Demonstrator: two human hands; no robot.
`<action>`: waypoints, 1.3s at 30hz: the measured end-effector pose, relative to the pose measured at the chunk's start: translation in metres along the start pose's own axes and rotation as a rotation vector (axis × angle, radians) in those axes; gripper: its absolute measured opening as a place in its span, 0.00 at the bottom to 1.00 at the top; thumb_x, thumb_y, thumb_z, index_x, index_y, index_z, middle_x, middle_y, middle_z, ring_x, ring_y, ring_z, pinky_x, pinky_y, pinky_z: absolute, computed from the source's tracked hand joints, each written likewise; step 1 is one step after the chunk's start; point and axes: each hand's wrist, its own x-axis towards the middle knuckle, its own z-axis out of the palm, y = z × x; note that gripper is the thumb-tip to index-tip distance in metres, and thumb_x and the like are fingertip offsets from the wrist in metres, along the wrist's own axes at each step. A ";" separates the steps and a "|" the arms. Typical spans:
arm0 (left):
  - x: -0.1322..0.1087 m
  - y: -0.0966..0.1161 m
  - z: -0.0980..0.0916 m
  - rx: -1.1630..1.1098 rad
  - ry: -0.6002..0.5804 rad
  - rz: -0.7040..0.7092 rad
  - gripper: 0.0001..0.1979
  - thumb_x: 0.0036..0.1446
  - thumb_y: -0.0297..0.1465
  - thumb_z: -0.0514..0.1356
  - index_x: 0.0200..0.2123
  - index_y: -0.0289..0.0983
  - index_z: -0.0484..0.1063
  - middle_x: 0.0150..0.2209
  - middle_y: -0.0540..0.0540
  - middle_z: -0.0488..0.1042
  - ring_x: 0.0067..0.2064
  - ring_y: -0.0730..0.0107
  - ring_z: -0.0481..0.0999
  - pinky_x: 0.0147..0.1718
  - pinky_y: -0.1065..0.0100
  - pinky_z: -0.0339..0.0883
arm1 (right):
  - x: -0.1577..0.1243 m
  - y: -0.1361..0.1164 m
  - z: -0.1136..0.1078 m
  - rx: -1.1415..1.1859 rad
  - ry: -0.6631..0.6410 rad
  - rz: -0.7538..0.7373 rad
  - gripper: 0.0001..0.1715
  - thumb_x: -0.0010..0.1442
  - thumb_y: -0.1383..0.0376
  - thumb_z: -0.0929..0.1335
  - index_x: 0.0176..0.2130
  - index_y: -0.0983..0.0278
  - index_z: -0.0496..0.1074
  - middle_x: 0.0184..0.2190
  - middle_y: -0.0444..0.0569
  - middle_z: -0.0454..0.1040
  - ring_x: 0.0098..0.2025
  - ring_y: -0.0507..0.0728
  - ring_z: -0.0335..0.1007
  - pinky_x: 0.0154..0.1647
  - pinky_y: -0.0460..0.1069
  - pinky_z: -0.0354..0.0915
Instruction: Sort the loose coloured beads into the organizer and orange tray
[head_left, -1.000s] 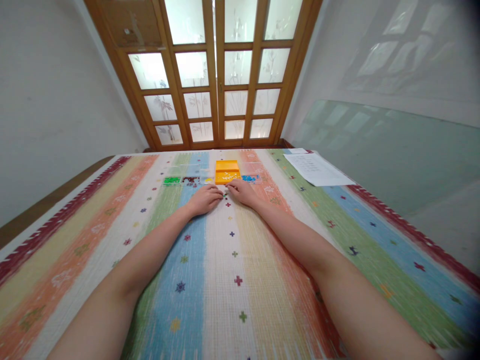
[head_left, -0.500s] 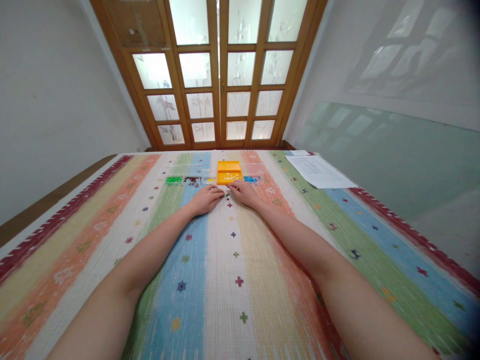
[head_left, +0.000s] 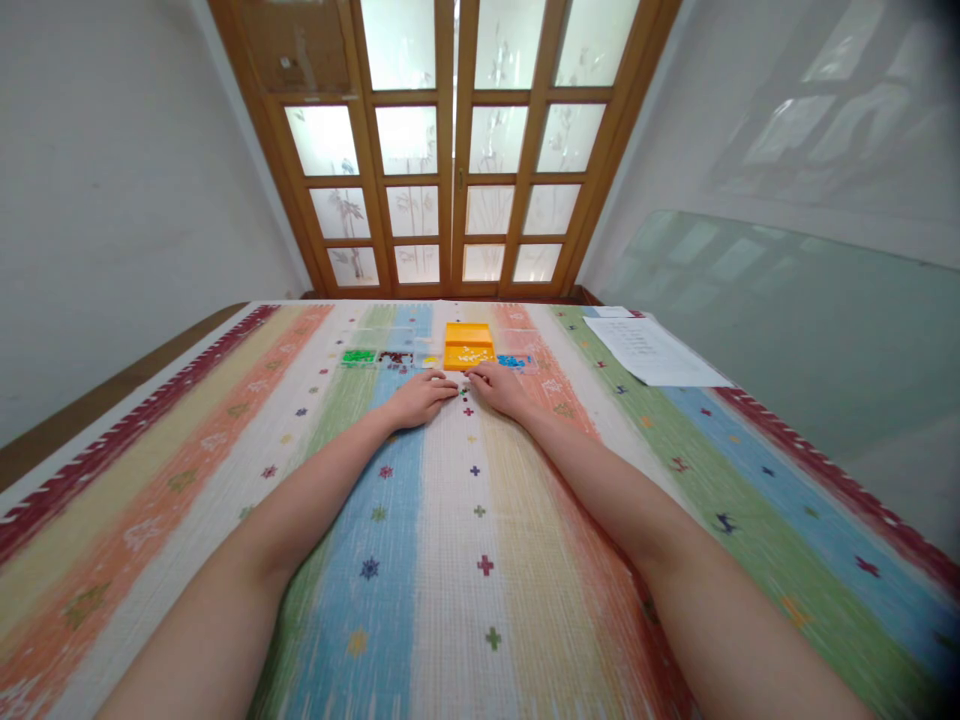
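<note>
Both hands rest on the striped tablecloth, facing each other across a small gap. My left hand [head_left: 422,399] lies low with its fingers stretched toward the right and a little apart. The fingers of my right hand [head_left: 498,388] are bent together in a pinch; what is between the tips is too small to make out. Small dark green and red pieces [head_left: 463,393] lie between the fingertips. Just beyond my hands stands an open yellow box [head_left: 469,331] with small white pieces [head_left: 475,354] in it.
Clear boxes hold green pieces [head_left: 358,357], dark brown pieces [head_left: 395,358], yellow pieces [head_left: 430,361] and blue pieces [head_left: 514,361]. Printed paper sheets [head_left: 652,350] lie at the back right. A glass panel [head_left: 787,310] leans on the right wall. Wooden glazed doors [head_left: 457,180] stand behind the table.
The whole view has shifted slightly, so the table and hands appear a little further right. My hands keep nearly the same pose.
</note>
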 end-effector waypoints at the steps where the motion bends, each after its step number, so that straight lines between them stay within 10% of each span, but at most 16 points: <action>1: 0.000 0.000 0.000 0.002 -0.005 0.000 0.22 0.71 0.29 0.50 0.62 0.43 0.77 0.62 0.48 0.77 0.64 0.57 0.66 0.68 0.54 0.58 | 0.000 0.000 0.000 -0.005 -0.001 -0.001 0.14 0.73 0.66 0.66 0.46 0.62 0.83 0.46 0.53 0.83 0.48 0.60 0.77 0.50 0.52 0.67; 15: -0.001 -0.004 0.002 0.037 0.097 -0.043 0.20 0.73 0.30 0.51 0.61 0.42 0.75 0.61 0.42 0.75 0.63 0.57 0.69 0.66 0.52 0.62 | 0.001 0.006 0.004 -0.022 0.003 -0.017 0.15 0.73 0.64 0.65 0.45 0.63 0.82 0.44 0.54 0.83 0.45 0.59 0.76 0.48 0.52 0.67; 30: -0.032 -0.080 -0.003 0.132 0.335 -0.578 0.25 0.67 0.24 0.50 0.62 0.38 0.75 0.64 0.40 0.73 0.65 0.56 0.68 0.70 0.50 0.58 | 0.000 0.002 0.001 -0.002 -0.004 0.010 0.15 0.73 0.65 0.65 0.45 0.62 0.82 0.45 0.53 0.83 0.48 0.60 0.77 0.50 0.51 0.67; 39: -0.021 -0.051 -0.003 -0.002 0.258 -0.286 0.20 0.66 0.29 0.57 0.58 0.41 0.79 0.60 0.43 0.76 0.64 0.57 0.70 0.68 0.50 0.61 | -0.001 0.002 0.001 -0.008 0.004 -0.005 0.16 0.73 0.64 0.65 0.45 0.63 0.82 0.45 0.54 0.83 0.47 0.60 0.77 0.49 0.52 0.67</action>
